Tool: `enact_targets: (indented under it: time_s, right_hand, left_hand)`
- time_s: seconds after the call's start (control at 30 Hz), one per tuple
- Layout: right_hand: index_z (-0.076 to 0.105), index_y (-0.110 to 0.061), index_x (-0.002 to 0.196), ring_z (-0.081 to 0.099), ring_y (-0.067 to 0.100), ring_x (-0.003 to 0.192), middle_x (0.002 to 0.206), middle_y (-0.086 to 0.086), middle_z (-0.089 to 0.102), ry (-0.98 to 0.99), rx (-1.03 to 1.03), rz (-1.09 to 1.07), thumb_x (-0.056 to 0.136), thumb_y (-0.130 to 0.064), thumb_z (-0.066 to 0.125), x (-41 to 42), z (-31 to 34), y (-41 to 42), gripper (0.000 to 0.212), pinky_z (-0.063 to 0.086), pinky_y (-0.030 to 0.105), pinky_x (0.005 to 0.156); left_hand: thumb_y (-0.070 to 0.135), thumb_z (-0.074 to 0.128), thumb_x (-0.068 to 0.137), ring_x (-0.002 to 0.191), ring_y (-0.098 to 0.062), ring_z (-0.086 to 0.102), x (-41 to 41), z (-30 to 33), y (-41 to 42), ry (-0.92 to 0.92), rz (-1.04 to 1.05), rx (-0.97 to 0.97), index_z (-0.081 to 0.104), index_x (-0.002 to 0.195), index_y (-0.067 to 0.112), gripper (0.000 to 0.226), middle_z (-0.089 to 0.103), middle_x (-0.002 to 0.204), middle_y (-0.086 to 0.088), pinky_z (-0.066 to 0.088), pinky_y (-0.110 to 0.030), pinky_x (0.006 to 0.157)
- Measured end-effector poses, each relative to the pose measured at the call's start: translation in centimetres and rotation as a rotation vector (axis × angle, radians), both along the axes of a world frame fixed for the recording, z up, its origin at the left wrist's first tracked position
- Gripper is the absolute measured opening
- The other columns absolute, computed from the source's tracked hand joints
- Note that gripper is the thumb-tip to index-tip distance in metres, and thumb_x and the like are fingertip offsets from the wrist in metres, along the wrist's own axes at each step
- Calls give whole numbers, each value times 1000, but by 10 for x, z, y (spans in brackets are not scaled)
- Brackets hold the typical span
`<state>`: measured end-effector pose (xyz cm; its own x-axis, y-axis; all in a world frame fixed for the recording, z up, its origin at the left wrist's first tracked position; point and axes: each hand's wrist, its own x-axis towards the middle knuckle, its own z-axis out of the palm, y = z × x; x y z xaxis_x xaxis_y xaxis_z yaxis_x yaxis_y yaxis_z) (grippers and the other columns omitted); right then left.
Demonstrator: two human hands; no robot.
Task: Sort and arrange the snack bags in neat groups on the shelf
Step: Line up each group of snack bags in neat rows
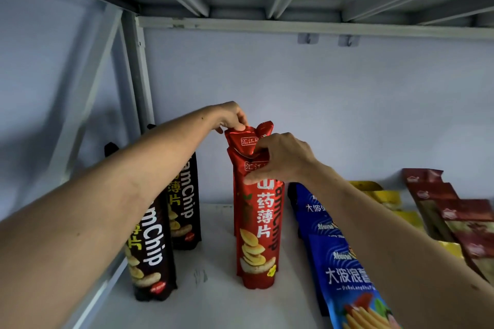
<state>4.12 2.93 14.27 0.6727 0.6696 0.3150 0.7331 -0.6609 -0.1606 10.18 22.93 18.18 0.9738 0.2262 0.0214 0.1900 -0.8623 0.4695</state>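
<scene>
Two tall red yam-chip bags stand upright one behind the other in the middle of the white shelf (213, 307). My left hand (230, 116) pinches the top of the rear red bag (247, 139). My right hand (280, 157) grips the upper part of the front red bag (258, 235). At the left stand two black yam-chip bags, the near black bag (149, 262) and the far black bag (185, 211), partly hidden by my left forearm. A row of blue snack bags (344, 278) leans to the right of the red ones.
Yellow bags (385, 196) and dark red bags (454, 211) lie stacked at the far right. A grey metal upright (139, 75) and the side panel bound the shelf on the left. The shelf above sits low overhead. Bare shelf floor shows between the black and red bags.
</scene>
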Motion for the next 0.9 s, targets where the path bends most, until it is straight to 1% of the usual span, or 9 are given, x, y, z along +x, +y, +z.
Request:
enact_targets:
  time_s: [0.1, 0.17, 0.3, 0.37, 0.43, 0.57, 0.67, 0.77, 0.9]
  right_hand:
    - [53, -28, 131, 49, 19, 122, 129, -2, 58, -141, 6, -35, 61, -74, 71, 7, -11, -2, 86, 31, 40, 106]
    - [36, -31, 143, 34, 21, 133, 145, -1, 41, -141, 121, -76, 54, -78, 72, 11, -22, -9, 108, 24, 45, 112]
    - [9, -29, 152, 19, 24, 142, 155, 2, 18, 67, 563, -159, 42, -77, 78, 9, -55, -20, 137, 27, 49, 113]
    - [1, -29, 152, 19, 25, 144, 157, 2, 14, 228, 654, -189, 38, -75, 77, 5, -79, -24, 144, 32, 53, 111]
    - [-2, -30, 152, 21, 25, 143, 156, 1, 18, 374, 622, -223, 37, -73, 80, 2, -104, -26, 147, 34, 54, 110]
    - [5, -35, 147, 41, 19, 134, 147, -6, 38, 606, 526, -218, 36, -67, 86, -5, -151, -23, 141, 45, 50, 104]
    - [20, -36, 138, 55, 14, 119, 129, -12, 52, 736, 496, -184, 48, -47, 91, -11, -172, -19, 115, 52, 41, 97]
    - [28, -40, 122, 59, 13, 112, 121, -13, 57, 751, 494, -178, 49, -44, 91, -13, -187, -15, 97, 54, 41, 94]
    - [31, -39, 117, 61, 11, 105, 118, -14, 59, 737, 517, -204, 50, -46, 90, -8, -193, -9, 90, 56, 38, 90]
  left_hand:
    - [19, 58, 95, 112, -24, 56, 2, -3, 2, 19, -29, -12, 64, 114, 19, 19, 61, 122, -6, 49, -42, 91]
    - [26, 54, 97, 112, -25, 57, 2, -4, 2, 50, -52, -17, 63, 118, 21, 23, 61, 122, -5, 50, -43, 94]
    - [35, 51, 99, 110, -22, 58, 4, 0, -5, 16, -64, -76, 60, 126, 19, 33, 60, 127, -5, 51, -41, 93]
    - [31, 49, 100, 111, -20, 55, 4, 0, -12, -18, -86, -86, 55, 133, 16, 36, 56, 133, -5, 48, -33, 85]
    - [26, 48, 101, 123, -20, 50, 6, -1, -18, -21, -140, -70, 52, 137, 17, 37, 50, 141, -5, 43, -28, 88]
    - [31, 45, 102, 121, -24, 54, 7, 0, -24, 76, -232, -104, 51, 137, 29, 36, 51, 139, -3, 51, -38, 96]
    - [42, 39, 102, 119, -25, 56, 5, 0, -32, 167, -262, -161, 50, 138, 28, 41, 51, 138, -3, 52, -39, 93]
    - [54, 27, 100, 127, -24, 47, 6, -4, -36, 173, -253, -180, 51, 137, 27, 52, 43, 146, -6, 42, -44, 106]
    - [59, 18, 99, 123, -21, 45, 11, -10, -30, 113, -244, -249, 59, 132, 25, 62, 40, 147, -3, 38, -41, 108]
